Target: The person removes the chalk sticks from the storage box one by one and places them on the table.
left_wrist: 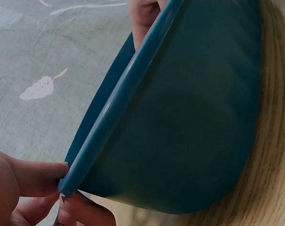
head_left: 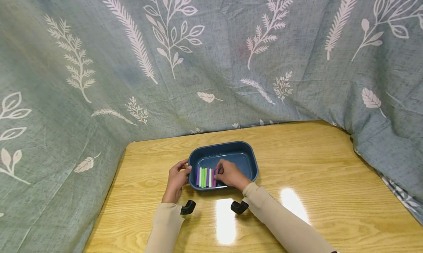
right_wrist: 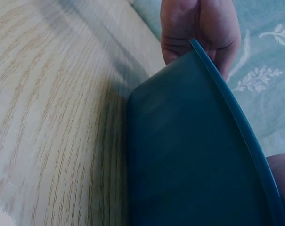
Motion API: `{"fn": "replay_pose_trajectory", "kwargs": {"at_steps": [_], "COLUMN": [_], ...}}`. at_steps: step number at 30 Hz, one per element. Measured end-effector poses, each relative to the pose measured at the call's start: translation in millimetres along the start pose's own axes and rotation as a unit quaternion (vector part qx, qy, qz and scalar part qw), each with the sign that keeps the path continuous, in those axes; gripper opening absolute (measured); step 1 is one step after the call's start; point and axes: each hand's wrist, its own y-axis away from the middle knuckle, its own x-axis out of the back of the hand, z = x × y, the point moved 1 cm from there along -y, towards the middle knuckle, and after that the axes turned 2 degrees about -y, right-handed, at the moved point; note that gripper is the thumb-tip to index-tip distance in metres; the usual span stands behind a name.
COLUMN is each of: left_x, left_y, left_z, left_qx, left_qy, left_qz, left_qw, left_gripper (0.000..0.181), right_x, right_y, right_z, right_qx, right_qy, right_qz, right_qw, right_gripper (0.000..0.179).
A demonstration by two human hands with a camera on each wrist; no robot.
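Observation:
A dark blue plastic tub (head_left: 242, 164) with rounded corners stands on the table. Along the left part of its floor lies a row of chalk sticks (head_left: 204, 177), side by side, in purple, white, green and magenta. My left hand (head_left: 176, 179) holds the tub's left end; in the left wrist view its thumb and fingers pinch the rim (left_wrist: 114, 103) from both sides. Reaching inside over the near wall, my right hand (head_left: 230, 175) pinches a purple chalk stick (head_left: 215, 178) at the row's right end. The right wrist view has its fingertips hidden behind the tub wall (right_wrist: 194, 141).
The light wooden table (head_left: 317, 165) reaches out around the tub, with bright glare near its front. A grey-green curtain (head_left: 224, 62) with white leaf prints hangs behind and at both sides. Black wrist-camera mounts (head_left: 188, 207) jut from both sleeves.

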Motion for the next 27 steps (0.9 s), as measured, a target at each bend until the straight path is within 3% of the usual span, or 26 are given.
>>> {"fn": "replay_pose_trajectory", "kwargs": {"at_steps": [11, 21, 27], "left_x": [-0.1, -0.7, -0.4], "left_y": [-0.3, 0.1, 0.1], "left_z": [-0.8, -1.7, -0.5], "left_qx": [-0.002, 0.002, 0.004], "left_qy": [0.006, 0.013, 0.015], "left_qz": [-0.002, -0.002, -0.003], "left_qw": [1.0, 0.9999, 0.9999], "left_gripper": [0.037, 0.038, 0.038], "right_x": [1.0, 2.3, 4.5], "right_y": [2.4, 3.0, 2.9], "right_z": [0.6, 5.0, 3.8], "right_qx": [0.004, -0.024, -0.037], "right_qy": [-0.021, -0.145, -0.173], "right_qz": [0.04, 0.053, 0.057], "right_qw": [0.999, 0.9878, 0.9825], "right_gripper": [0.019, 0.014, 0.015]}}
